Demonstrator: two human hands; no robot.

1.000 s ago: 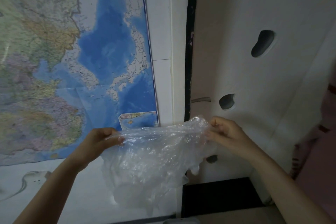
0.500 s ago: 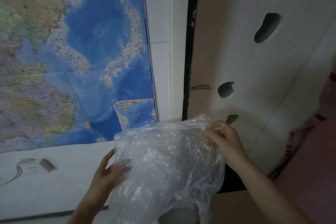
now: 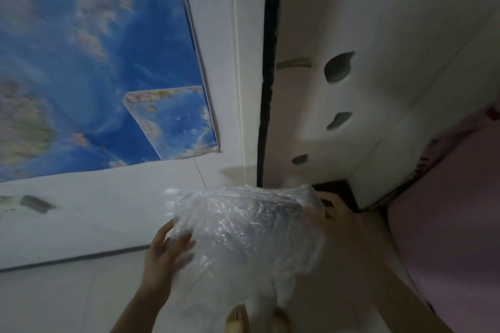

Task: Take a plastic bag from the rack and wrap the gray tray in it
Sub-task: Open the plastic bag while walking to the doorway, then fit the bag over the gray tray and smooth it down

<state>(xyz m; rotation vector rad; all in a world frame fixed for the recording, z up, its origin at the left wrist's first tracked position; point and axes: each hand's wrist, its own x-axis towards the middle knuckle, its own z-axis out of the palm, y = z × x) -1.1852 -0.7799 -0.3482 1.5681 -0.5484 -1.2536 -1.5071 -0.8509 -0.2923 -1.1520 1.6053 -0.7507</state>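
Plastic bag [image 3: 243, 238] crumpled and translucent, left hand [image 3: 165, 251] spread flat against its side, right hand [image 3: 338, 215] pinching its top corner

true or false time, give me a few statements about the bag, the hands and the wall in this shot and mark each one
1. The left hand and the right hand both touch the plastic bag. True.
2. The bag is black and opaque. False: it is clear and crinkled.
3. A blue map hangs on the wall, up and left of the bag. True.
4. The bag lies flat on the floor. False: it is held up in the air, above the bare feet.
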